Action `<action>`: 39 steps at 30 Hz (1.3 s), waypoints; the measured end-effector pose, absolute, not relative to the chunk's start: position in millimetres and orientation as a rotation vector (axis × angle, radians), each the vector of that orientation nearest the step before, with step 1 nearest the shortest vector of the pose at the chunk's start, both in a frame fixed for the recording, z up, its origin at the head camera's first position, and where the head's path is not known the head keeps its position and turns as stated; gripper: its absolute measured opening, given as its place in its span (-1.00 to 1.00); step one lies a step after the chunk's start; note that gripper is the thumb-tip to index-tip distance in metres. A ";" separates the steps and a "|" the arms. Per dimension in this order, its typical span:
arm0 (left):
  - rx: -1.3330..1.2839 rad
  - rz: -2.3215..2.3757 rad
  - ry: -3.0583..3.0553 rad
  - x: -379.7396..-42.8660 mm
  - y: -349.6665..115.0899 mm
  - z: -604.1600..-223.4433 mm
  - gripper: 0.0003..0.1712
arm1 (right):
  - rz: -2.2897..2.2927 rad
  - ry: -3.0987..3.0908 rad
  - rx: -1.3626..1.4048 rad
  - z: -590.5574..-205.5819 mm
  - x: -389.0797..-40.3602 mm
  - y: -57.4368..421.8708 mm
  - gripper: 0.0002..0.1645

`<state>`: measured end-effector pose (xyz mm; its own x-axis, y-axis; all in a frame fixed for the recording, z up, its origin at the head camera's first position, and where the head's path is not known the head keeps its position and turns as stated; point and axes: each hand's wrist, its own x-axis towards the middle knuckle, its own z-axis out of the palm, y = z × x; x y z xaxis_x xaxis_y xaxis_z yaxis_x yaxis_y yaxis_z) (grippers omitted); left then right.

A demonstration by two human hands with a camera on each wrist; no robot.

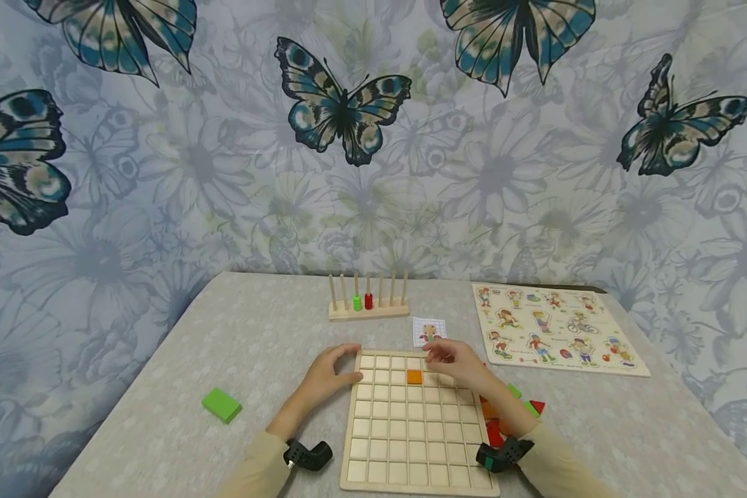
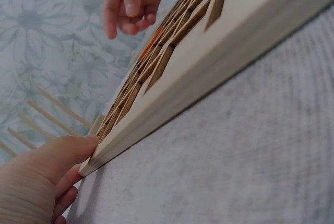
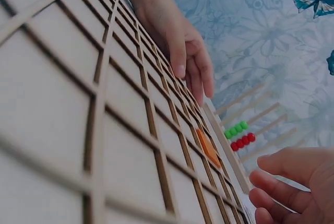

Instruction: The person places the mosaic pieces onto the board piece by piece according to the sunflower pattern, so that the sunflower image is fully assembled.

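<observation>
A light wooden grid board [image 1: 398, 429] lies on the table, with one orange square tile [image 1: 414, 377] in a cell near its far side. At the board's far left corner, my left hand [image 1: 327, 373] holds the frame; the thumb [image 2: 73, 148] lies on the edge and the other fingers go round the corner. My right hand [image 1: 457, 361] hovers over the far right part of the board, fingers loosely bent and nothing between them. Just beyond it lies a small printed card [image 1: 429, 330] with a gridded picture, its lower edge close to the fingertips.
A peg stand [image 1: 369, 312] with green and red beads is at the back. To the right lies a picture puzzle board [image 1: 560, 328]. Red, orange and green pieces [image 1: 494, 432] are partly hidden under the right forearm. A green block [image 1: 221, 405] sits at the left.
</observation>
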<state>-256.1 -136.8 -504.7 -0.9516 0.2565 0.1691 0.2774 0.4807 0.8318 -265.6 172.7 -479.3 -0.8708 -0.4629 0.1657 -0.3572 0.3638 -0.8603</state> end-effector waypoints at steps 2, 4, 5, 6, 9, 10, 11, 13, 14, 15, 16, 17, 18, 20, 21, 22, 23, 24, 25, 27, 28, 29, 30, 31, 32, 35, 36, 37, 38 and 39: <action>-0.478 -1.521 -2.686 -254.6 -137.3 -503.9 -0.37 | -1.538 2.540 -0.708 -480.0 -262.6 184.3 -0.60; -0.472 -1.524 -2.688 -253.6 -137.8 -503.5 -0.37 | -1.540 2.565 -0.658 -480.8 -258.3 198.1 -0.60; -0.468 -1.527 -2.687 -253.2 -138.1 -503.5 -0.37 | -1.543 2.572 -0.629 -481.0 -255.5 205.5 -0.60; -0.465 -1.528 -2.686 -253.0 -138.4 -503.7 -0.37 | -1.548 2.579 -0.611 -480.8 -252.4 212.9 -0.61; -0.453 -1.520 -2.685 -252.3 -139.6 -505.0 -0.38 | -1.528 2.619 -0.601 -480.3 -243.3 235.7 -0.61; -0.450 -1.514 -2.685 -252.0 -140.1 -505.6 -0.38 | -1.513 2.634 -0.593 -479.9 -240.3 242.5 -0.62; -0.445 -1.512 -2.685 -251.6 -140.6 -506.1 -0.38 | -1.493 2.646 -0.592 -479.6 -237.4 248.9 -0.61; -0.437 -1.514 -2.684 -250.5 -141.6 -506.9 -0.38 | -1.457 2.656 -0.564 -479.3 -232.6 259.3 -0.59; -0.434 -1.518 -2.683 -250.0 -142.1 -507.3 -0.38 | -1.442 2.655 -0.545 -479.2 -230.7 263.3 -0.57; -0.433 -1.523 -2.680 -249.4 -142.5 -507.7 -0.38 | -1.421 2.658 -0.534 -479.3 -229.3 266.9 -0.56; -0.429 -1.531 -2.680 -248.9 -142.9 -507.9 -0.38 | -1.411 2.657 -0.523 -479.3 -228.3 269.4 -0.54; -0.429 -1.542 -2.676 -248.6 -143.2 -508.1 -0.38 | -1.404 2.656 -0.510 -479.7 -227.8 271.5 -0.53; -0.429 -1.553 -2.672 -248.2 -143.4 -508.2 -0.38 | -1.402 2.657 -0.499 -480.1 -227.7 272.8 -0.53; -0.427 -1.563 -2.669 -247.7 -143.4 -508.2 -0.37 | -1.388 2.670 -0.501 -481.5 -228.4 274.4 -0.53; -0.427 -1.568 -2.668 -247.7 -143.3 -508.2 -0.37 | -1.377 2.680 -0.508 -482.5 -229.3 274.8 -0.54; -0.426 -1.571 -2.668 -247.7 -143.1 -508.1 -0.37 | -1.372 2.688 -0.506 -483.3 -230.0 274.6 -0.55; -0.425 -1.572 -2.666 -247.7 -142.9 -508.0 -0.37 | -1.366 2.691 -0.503 -484.1 -230.7 274.3 -0.55; -0.425 -1.563 -2.667 -248.0 -142.8 -508.2 -0.37 | -1.360 2.694 -0.504 -484.5 -231.2 273.9 -0.56; -0.427 -1.556 -2.670 -248.5 -142.6 -508.3 -0.37 | -1.352 2.695 -0.503 -485.2 -231.9 273.7 -0.56; -0.435 -1.545 -2.669 -249.6 -142.3 -508.2 -0.38 | -1.351 2.695 -0.483 -485.5 -232.6 272.9 -0.57; -0.438 -1.542 -2.669 -250.1 -142.2 -507.9 -0.38 | -1.361 2.691 -0.466 -485.5 -232.6 272.5 -0.57; -0.441 -1.537 -2.668 -250.6 -142.2 -507.7 -0.38 | -1.371 2.691 -0.452 -485.4 -232.4 272.2 -0.57; -0.446 -1.536 -2.667 -251.2 -142.1 -507.3 -0.38 | -1.379 2.693 -0.440 -485.2 -232.1 271.9 -0.57; -0.450 -1.541 -2.663 -251.7 -142.0 -506.8 -0.39 | -1.388 2.698 -0.434 -485.2 -231.5 271.6 -0.57; -0.453 -1.544 -2.659 -251.9 -141.8 -506.2 -0.39 | -1.403 2.700 -0.432 -485.2 -230.5 271.2 -0.57; -0.473 -1.527 -2.662 -252.3 -141.0 -505.5 -0.39 | -1.439 2.707 -0.462 -486.0 -226.3 271.0 -0.58; -0.480 -1.520 -2.664 -252.2 -140.5 -505.7 -0.39 | -1.446 2.706 -0.481 -486.6 -224.7 271.3 -0.58; -0.488 -1.510 -2.667 -252.0 -139.9 -506.0 -0.39 | -1.450 2.706 -0.488 -487.4 -223.0 271.8 -0.59; -0.495 -1.503 -2.668 -251.7 -139.2 -506.2 -0.39 | -1.453 2.701 -0.495 -488.3 -221.3 272.5 -0.59; -0.502 -1.493 -2.672 -251.5 -138.7 -506.6 -0.40 | -1.455 2.692 -0.503 -489.2 -220.0 273.3 -0.60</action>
